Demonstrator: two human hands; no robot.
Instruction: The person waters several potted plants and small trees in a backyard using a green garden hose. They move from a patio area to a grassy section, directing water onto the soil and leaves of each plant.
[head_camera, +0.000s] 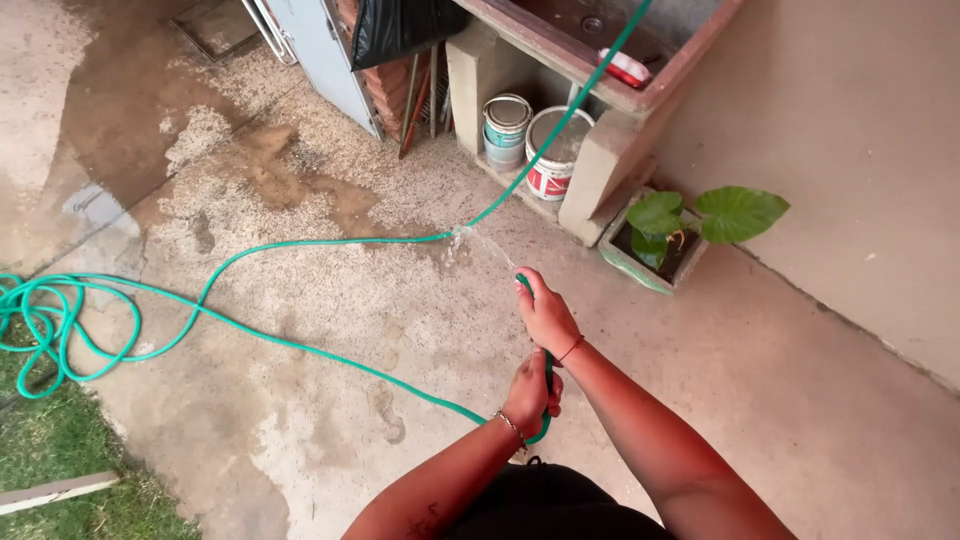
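Right hand: your right hand (547, 315) is wrapped around the end of the green garden hose (250, 330), fingers pressed together at the nozzle end, where water sprays out toward the wall.
Left hand: your left hand (530, 392) sits just behind it, fingers curled tight around the same hose where it bends back under your wrist.
Hose run: from your hands it trails left across the wet concrete floor (400, 330), loops in a coil (40, 330) at the grass edge (60, 450), then swings back and climbs to the concrete sink (600, 90).
Spray path: the water lands on the concrete just short of the sink's leg.
Nearby: two paint cans, one blue-grey (507, 130) and one white and red (555, 155), stand under the sink.
Right of the leg: a potted plant (690, 225) with broad green leaves sits against the wall.
Farther back: a black plastic bag (400, 28) hangs beside a grey door panel (320, 50).
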